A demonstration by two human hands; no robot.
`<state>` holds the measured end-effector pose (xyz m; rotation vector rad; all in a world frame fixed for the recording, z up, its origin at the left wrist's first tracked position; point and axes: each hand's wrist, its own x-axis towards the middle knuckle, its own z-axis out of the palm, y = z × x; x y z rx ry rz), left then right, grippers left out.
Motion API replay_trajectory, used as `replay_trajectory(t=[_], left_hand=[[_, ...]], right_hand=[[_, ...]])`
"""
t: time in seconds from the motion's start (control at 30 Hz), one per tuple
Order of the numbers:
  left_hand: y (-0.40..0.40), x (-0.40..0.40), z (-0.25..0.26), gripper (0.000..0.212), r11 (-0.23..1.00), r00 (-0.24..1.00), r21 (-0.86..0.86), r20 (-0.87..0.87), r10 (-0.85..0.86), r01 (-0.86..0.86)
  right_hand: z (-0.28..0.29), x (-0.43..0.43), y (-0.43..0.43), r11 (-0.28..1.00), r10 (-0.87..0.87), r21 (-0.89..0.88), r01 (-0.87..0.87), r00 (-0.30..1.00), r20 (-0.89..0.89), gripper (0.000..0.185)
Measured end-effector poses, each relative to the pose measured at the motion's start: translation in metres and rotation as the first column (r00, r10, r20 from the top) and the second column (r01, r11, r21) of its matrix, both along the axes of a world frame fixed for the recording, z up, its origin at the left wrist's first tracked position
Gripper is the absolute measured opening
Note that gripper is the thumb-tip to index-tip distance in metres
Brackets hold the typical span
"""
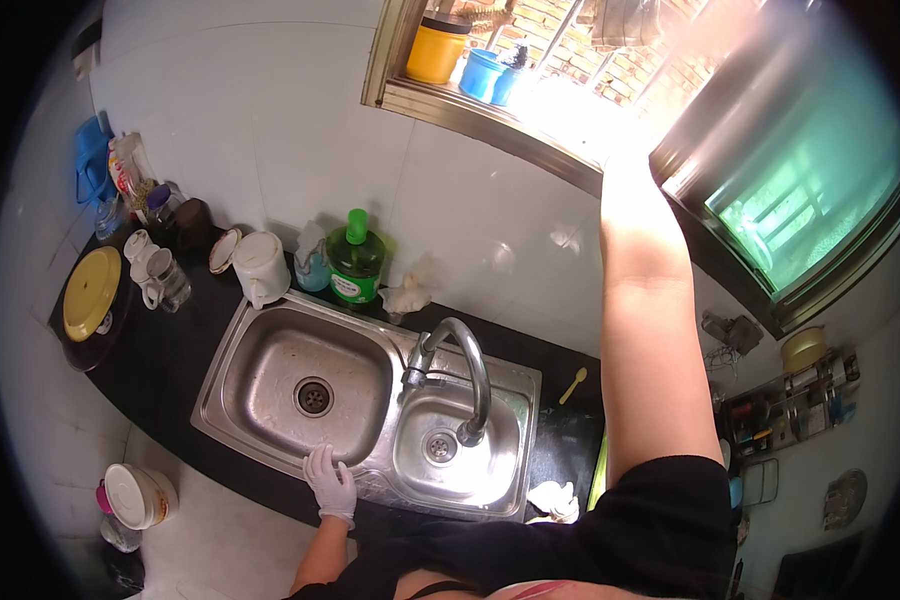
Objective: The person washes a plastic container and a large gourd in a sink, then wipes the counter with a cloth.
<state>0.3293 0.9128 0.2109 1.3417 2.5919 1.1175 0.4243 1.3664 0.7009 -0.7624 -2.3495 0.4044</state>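
Observation:
My left hand (330, 478), in a thin white glove, rests on the front rim of the double stainless steel sink (217, 409), beside the larger basin, its fingers somewhat spread and nothing seen in them. My right arm stretches up to the window sill, where strong glare washes out my right hand (630, 146); what it holds or touches cannot be made out. A curved metal faucet (484, 375) hangs over the smaller basin. Behind the sink stand a green bottle (356, 259) and a white lidless-looking mug (261, 262).
A yellow jar (439, 49) and blue cups (484, 75) stand on the window sill. A yellow spoon (573, 385) and a crumpled white item (555, 501) lie right of the sink. Glass mugs (169, 279) and a yellow lid (92, 294) are at the left; a white bucket (136, 496) is below.

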Motion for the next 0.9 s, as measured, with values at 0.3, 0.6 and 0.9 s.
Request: replay_trajectory(t=[0.3, 0.6, 0.9], left_hand=[[0.002, 0.002, -0.006, 0.043, 1.0, 1.0, 0.019, -0.021, -0.008, 0.009], [0.007, 0.006, -0.009, 0.036, 0.992, 0.997, 0.122, -0.076, -0.018, 0.027], [0.008, 0.003, -0.003, 0.038, 0.983, 0.998, 0.174, -0.016, -0.062, 0.063]], right_hand=[[-0.002, 0.011, 0.004, 0.997, -0.045, 0.061, 0.039, 0.995, 0.094, 0.046], [-0.021, -0.036, 0.008, 0.986, 0.036, 0.16, -0.046, 0.997, 0.069, 0.049], [-0.027, -0.01, -0.038, 0.931, 0.264, -0.119, -0.345, 0.862, -0.432, 0.052]])
